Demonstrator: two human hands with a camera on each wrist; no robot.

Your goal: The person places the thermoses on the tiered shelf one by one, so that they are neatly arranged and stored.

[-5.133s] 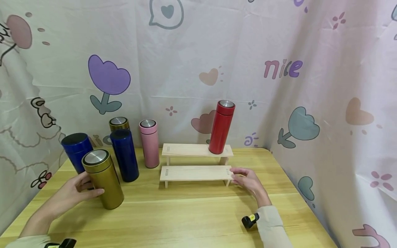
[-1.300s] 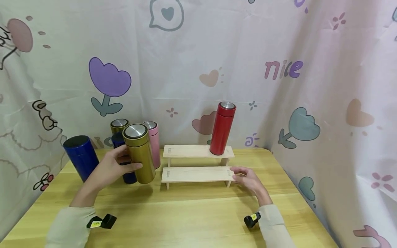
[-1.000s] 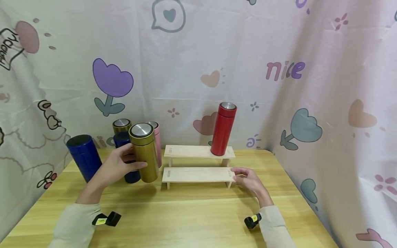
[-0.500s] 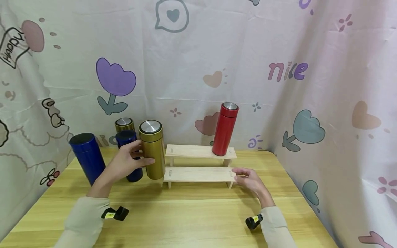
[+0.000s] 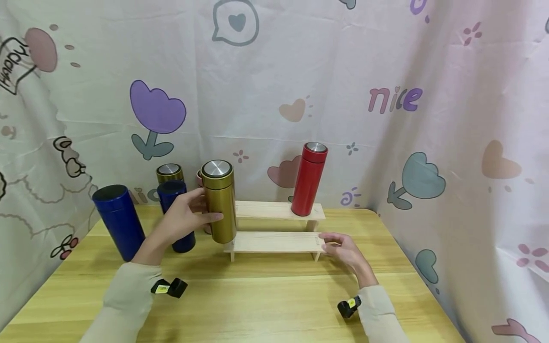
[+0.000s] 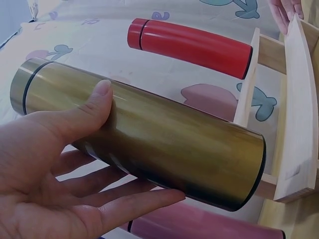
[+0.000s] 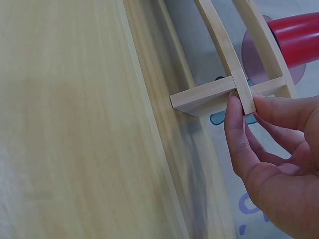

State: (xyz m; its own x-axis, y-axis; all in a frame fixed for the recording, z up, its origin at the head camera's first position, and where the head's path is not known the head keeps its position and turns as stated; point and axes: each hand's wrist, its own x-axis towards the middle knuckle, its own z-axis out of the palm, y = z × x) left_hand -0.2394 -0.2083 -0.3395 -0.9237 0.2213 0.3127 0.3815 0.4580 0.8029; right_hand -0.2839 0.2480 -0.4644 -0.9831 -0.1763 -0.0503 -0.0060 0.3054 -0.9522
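My left hand [image 5: 182, 218] grips a gold thermos bottle [image 5: 223, 209] with a steel-topped lid. It is held upright, raised, and overlaps the left end of the lower wooden shelf [image 5: 274, 242] in the head view. Thumb and fingers wrap the bottle [image 6: 149, 129] from opposite sides in the left wrist view. At the shelf's other end, my right hand [image 5: 346, 251] pinches the board's corner between thumb and fingers, as the right wrist view shows. A red thermos [image 5: 310, 178] stands on the right part of the upper shelf [image 5: 268, 209].
Left of the shelves stand two blue thermoses, one nearer the edge [image 5: 119, 221] and one behind my left hand [image 5: 171, 190]. A second gold thermos [image 5: 169, 171] is behind them. A pink thermos [image 6: 209, 224] is mostly hidden behind the held bottle in the head view. A patterned curtain [image 5: 274, 71] closes the back.
The held gold thermos has come from the left of the table, rightward and away from me, to the lower shelf's left end. It now covers the pink thermos. My right hand stays put.
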